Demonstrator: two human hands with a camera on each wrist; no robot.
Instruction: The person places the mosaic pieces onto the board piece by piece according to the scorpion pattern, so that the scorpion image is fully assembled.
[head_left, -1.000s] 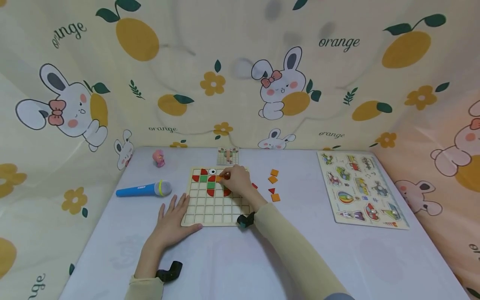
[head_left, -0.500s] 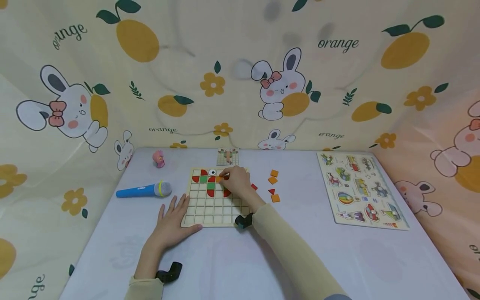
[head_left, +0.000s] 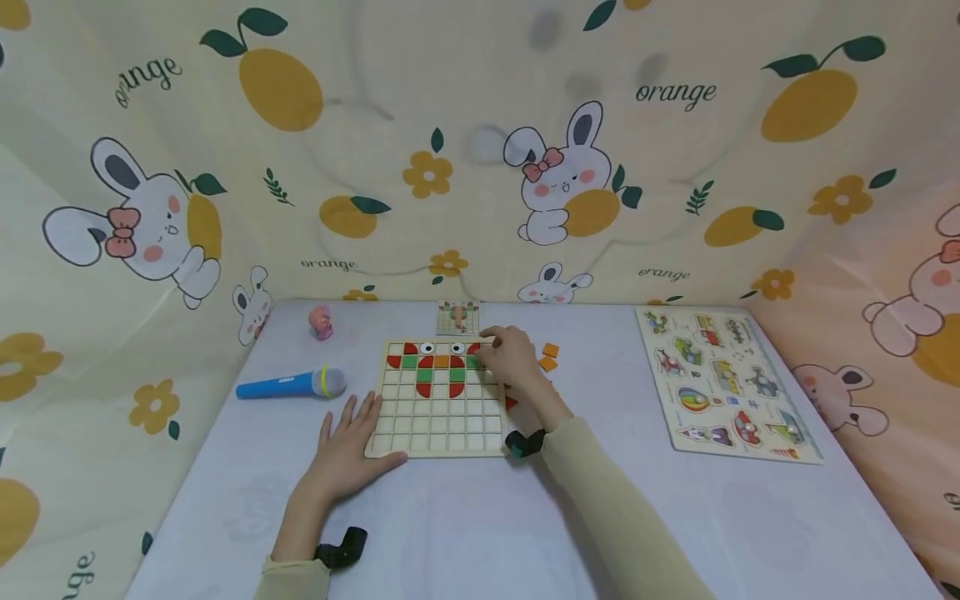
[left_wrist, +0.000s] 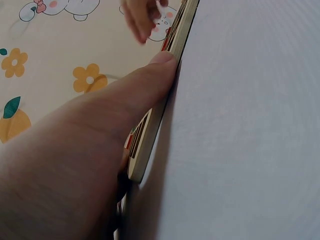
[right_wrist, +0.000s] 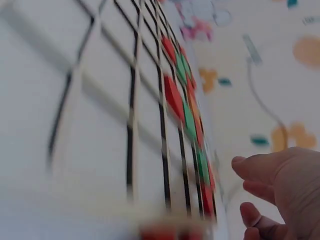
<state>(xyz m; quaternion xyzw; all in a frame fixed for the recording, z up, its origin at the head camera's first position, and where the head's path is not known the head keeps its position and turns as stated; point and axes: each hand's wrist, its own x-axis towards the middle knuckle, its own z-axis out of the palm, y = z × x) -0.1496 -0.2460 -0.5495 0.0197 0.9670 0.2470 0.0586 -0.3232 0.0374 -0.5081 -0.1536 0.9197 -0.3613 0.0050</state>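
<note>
A wooden grid board lies on the white table, with red, green and orange pieces and two eye pieces set in its upper rows. An orange square sits in the middle of that pattern. My left hand steadies the board's left side, fingers spread, its thumb along the near edge. Over the upper right corner is my right hand, apart from the board. In the right wrist view that hand's fingers are parted and loosely bent, with nothing seen between them.
Loose orange squares lie right of the board, red pieces partly hidden by the right hand. A pattern card is behind it. A blue toy microphone and pink figurine are at left, a picture puzzle board at right.
My right hand has let go of the orange square, now in the grid, and moved right toward the loose pieces. The left hand stays on the board's edge.
</note>
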